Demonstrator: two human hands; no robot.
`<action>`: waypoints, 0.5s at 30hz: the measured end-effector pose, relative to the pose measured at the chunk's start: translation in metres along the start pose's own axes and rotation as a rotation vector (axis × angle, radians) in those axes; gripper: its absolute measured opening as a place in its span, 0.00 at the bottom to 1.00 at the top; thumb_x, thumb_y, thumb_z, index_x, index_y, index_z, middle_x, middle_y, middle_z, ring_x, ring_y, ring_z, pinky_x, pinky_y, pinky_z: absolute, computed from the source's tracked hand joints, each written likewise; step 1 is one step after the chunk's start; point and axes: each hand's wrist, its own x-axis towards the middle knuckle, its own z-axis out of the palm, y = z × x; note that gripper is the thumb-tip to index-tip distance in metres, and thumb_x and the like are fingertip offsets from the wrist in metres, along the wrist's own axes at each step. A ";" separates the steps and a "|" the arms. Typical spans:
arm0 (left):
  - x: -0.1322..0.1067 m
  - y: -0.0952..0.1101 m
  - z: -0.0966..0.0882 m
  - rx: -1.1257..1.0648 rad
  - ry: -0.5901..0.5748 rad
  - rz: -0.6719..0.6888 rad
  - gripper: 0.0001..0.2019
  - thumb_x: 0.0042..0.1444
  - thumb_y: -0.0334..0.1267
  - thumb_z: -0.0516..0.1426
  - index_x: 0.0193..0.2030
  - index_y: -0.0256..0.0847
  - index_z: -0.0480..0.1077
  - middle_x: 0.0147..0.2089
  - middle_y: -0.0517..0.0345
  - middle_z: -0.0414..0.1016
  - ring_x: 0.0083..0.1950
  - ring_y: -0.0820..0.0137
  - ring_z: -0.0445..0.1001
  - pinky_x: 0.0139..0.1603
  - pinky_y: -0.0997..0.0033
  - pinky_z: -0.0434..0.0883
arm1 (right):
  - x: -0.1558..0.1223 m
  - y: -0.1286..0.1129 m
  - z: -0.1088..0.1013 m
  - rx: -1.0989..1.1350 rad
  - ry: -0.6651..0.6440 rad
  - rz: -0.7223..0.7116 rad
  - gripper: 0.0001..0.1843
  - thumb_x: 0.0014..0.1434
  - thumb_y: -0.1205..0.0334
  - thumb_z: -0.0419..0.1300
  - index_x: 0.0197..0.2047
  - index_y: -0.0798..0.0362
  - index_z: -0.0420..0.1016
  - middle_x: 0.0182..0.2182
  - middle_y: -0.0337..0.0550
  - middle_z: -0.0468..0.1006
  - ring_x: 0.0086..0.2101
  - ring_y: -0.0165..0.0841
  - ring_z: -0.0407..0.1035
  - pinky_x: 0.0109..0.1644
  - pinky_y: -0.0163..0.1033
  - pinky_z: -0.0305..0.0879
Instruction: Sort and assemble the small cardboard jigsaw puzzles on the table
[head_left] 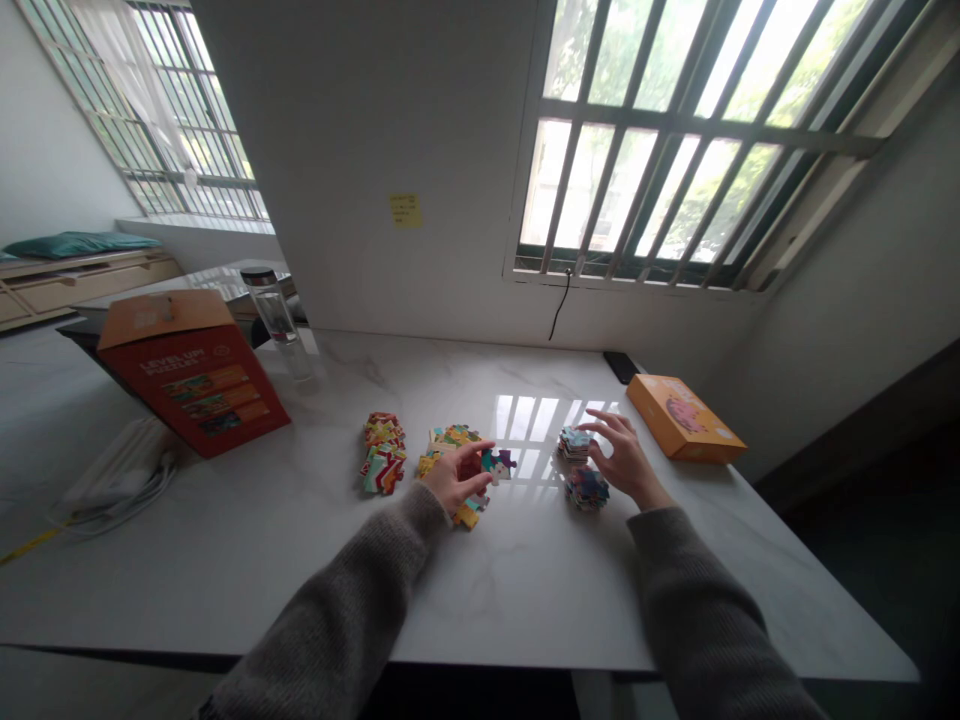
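Through your head camera, your left hand (454, 480) curls over the loose pile of jigsaw pieces (450, 450) on the white marble counter (525, 600); its fingers (474, 478) are bent, but you cannot tell whether they grasp a piece. Your right hand (626, 458) hovers right of that pile, its fingers (604, 425) spread and released above two small stacks of pieces (586, 490). A third heap (384, 455) lies just left of the pile. Farther right sits a closed orange box (682, 418), and farther left leans a red carton (191, 375), their contents hidden. No assembled picture shows yet.
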 end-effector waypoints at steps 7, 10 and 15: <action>-0.001 0.004 0.004 0.004 0.069 0.020 0.30 0.50 0.44 0.66 0.59 0.37 0.67 0.32 0.61 0.72 0.28 0.73 0.72 0.29 0.74 0.71 | -0.004 -0.122 0.043 0.462 -0.190 0.009 0.23 0.65 0.62 0.56 0.62 0.48 0.64 0.39 0.45 0.78 0.35 0.35 0.72 0.39 0.41 0.71; -0.001 0.007 0.005 -0.016 0.077 0.032 0.29 0.51 0.47 0.66 0.57 0.36 0.68 0.31 0.60 0.72 0.28 0.73 0.72 0.30 0.73 0.71 | -0.007 -0.140 0.057 0.609 -0.153 0.110 0.18 0.67 0.60 0.54 0.59 0.49 0.66 0.37 0.43 0.77 0.33 0.33 0.71 0.36 0.38 0.71; -0.001 0.008 0.003 0.055 0.124 0.004 0.21 0.54 0.55 0.62 0.34 0.34 0.72 0.25 0.60 0.70 0.25 0.74 0.70 0.28 0.73 0.70 | -0.005 -0.132 0.058 0.681 -0.115 0.166 0.17 0.67 0.56 0.55 0.57 0.49 0.68 0.32 0.40 0.74 0.31 0.32 0.70 0.36 0.38 0.71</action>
